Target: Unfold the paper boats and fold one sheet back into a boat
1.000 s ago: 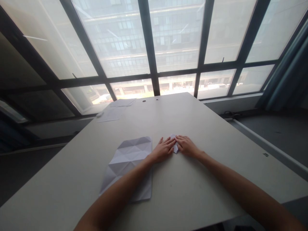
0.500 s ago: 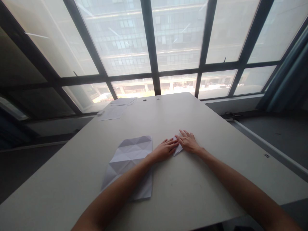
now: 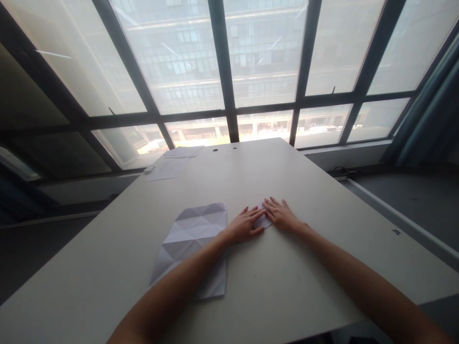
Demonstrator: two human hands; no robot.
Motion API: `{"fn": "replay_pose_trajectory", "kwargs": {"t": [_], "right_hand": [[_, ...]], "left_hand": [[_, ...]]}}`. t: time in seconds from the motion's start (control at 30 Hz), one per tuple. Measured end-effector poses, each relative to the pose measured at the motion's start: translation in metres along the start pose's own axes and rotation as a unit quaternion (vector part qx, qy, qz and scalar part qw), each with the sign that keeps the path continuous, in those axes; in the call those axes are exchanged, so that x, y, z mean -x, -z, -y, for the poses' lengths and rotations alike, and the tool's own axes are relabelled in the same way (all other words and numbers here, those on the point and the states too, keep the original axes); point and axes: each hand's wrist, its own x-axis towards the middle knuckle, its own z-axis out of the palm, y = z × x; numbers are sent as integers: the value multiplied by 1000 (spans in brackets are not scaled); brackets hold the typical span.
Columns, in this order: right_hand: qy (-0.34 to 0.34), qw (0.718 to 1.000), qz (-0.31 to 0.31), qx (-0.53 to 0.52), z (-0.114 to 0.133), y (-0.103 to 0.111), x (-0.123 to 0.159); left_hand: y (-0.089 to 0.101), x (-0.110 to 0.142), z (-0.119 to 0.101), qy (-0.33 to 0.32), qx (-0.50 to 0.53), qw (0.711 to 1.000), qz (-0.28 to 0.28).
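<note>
A small folded piece of white paper (image 3: 263,221) lies on the table between my two hands, partly covered by them. My left hand (image 3: 245,225) rests on its left side with the fingers stretched out and the thumb spread toward me. On its right side my right hand (image 3: 282,216) lies flat, fingers apart, the tips pressing on the paper. The fingertips of both hands nearly meet over it. A larger creased sheet of paper (image 3: 201,222) with a grid of fold lines lies under my left forearm.
The white table (image 3: 251,172) reaches to the windows. Several sheets of paper (image 3: 168,168) lie at its far left corner. Small dark spots (image 3: 215,150) mark the far edge. A small dark mark (image 3: 396,232) is near the right edge.
My left thumb has spread away from the fingers, and more of the small folded paper's middle shows. My right hand has shifted slightly toward me. The creased sheet stays put.
</note>
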Motion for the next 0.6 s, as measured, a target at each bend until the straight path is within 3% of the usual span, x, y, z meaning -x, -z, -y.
{"fn": "replay_pose_trajectory", "kwargs": {"t": [0.13,0.33,0.47,0.6], "right_hand": [[6,1000,6,-21,0,1,0],[9,997,-57,-43,-3,-1,-4],[27,994,-77,-75,-7,-2,-6],[33,993,-59,-95,-10,1,-4]], "left_hand": [[3,0,0,-13,30,999,-14],[10,-1,3,-78,59,995,28],[11,-1,3,-72,36,996,38],[10,-2,3,-70,16,996,47]]}}
